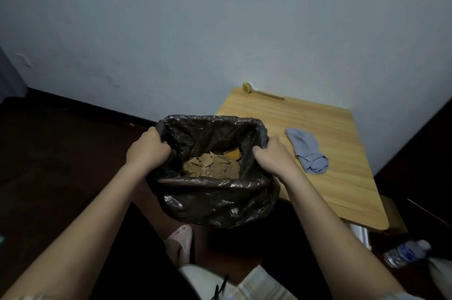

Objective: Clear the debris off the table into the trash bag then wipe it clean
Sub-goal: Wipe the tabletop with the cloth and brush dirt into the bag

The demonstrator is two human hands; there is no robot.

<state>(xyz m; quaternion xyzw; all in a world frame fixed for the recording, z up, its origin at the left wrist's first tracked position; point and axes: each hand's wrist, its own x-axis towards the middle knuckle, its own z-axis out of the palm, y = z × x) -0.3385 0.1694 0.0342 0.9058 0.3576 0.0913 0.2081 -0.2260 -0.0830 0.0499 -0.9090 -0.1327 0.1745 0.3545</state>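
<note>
Beside the wooden table [325, 126], left hand [146, 150] and right hand [274, 156] grip the trash bag [215, 199] rim.

both arms outstretched, left grip [149, 150] and right grip [274, 157] apparently fisted.

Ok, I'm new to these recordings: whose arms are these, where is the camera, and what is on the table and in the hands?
There is no machine here. The camera sits on a person's head and looks down at their own bare arms. The left hand and the right hand each grip one side of the rim of a black trash bag, holding it open beside the wooden table. Brown scraps lie inside the bag. On the table lie a blue cloth and, at the far edge, a small brush.
</note>
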